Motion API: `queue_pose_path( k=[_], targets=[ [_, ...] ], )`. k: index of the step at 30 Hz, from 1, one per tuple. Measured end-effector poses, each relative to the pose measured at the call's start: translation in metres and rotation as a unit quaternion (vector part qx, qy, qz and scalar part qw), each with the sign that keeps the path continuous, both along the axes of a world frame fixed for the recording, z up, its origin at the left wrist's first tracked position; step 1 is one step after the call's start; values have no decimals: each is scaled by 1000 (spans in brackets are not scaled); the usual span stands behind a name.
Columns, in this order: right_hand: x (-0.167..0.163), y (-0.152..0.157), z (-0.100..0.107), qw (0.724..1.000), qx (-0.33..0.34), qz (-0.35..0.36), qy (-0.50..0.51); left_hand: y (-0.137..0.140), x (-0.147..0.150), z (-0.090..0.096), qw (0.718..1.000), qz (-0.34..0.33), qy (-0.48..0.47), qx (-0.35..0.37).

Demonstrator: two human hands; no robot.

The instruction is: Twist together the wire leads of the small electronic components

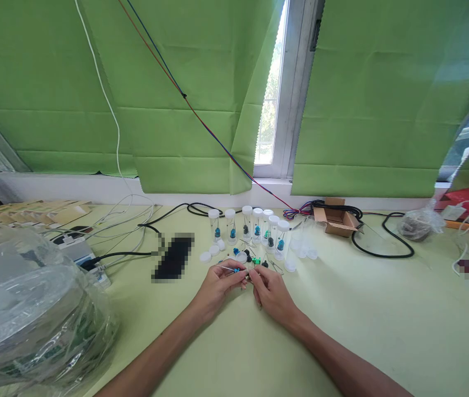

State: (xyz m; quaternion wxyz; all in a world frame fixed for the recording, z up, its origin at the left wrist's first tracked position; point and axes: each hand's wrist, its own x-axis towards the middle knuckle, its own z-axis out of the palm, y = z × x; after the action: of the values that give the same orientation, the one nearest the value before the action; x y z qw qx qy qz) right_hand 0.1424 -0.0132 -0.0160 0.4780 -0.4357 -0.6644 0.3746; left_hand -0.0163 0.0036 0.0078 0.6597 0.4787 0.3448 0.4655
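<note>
My left hand (222, 284) is closed in a pinch on a small blue part with a thin metal rod (236, 270); the rod sticks out to the left. Close beside it, my right hand (273, 289) is pinched too, its fingertips meeting those of the left. Whatever lies between the right fingertips is too small to make out. Just beyond the hands are a green piece (256, 260), dark pieces (248, 255), thin metal pins (276, 267) and a loose white cap (241, 257). Behind these stand several capped clear tubes (231, 227) with blue or dark parts inside.
Uncapped clear tubes (298, 240) stand right of the capped ones. An open cardboard box (337, 218) and a black cable (383, 255) lie farther right. At left are a plastic-wrapped reel (36, 320), a power strip (77, 251) and a blurred dark rectangle (174, 257).
</note>
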Motion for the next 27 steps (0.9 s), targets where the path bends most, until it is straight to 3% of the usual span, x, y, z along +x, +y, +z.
queue_pose_path(
  k=[6, 11, 27],
  targets=[
    [-1, 1, 1, 1000, 1, -7, -12, -2, 2, 3, 1000, -20, 5, 10],
    [-1, 1, 2, 1000, -6, -22, -7, 0, 1, 0, 1000, 1, -2, 0],
    [-1, -2, 3, 1000, -21, 12, 15, 0, 1, -1, 1000, 9, -8, -4]
  ],
)
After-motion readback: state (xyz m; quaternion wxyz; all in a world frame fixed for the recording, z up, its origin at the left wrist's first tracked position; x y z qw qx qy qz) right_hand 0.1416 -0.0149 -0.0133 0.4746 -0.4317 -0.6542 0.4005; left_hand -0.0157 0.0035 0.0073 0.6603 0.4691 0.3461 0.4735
